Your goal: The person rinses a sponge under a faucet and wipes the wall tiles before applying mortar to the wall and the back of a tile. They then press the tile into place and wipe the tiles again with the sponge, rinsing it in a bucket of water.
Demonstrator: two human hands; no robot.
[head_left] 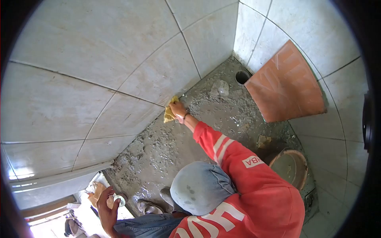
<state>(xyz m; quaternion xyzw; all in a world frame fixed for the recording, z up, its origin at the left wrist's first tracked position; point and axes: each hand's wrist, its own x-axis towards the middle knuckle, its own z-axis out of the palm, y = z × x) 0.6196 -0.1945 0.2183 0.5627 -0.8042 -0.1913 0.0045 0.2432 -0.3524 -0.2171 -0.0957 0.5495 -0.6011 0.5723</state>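
My right hand (pixel 178 110) reaches out to the foot of the left tiled wall (pixel 137 83). Its fingers press on a yellow sponge or cloth (pixel 168 116), which touches the corner where the wall meets the wet grey mortar floor (pixel 178 144). At the lower left is my left hand (pixel 108 210), raised, its fingers parted and slightly curled. A small round pale object (pixel 120 200) shows just beside its thumb; no grip on it is visible. My red sleeve and a denim-covered knee (pixel 200 188) fill the lower middle.
A terracotta-coloured tile (pixel 285 85) leans on the right wall, beside an open dark pipe (pixel 241 77). A round bucket (pixel 289 168) stands at the right, near a small square piece (pixel 264 141). A clear crumpled piece (pixel 220 88) lies on the mortar. A sandal (pixel 149 207) shows below.
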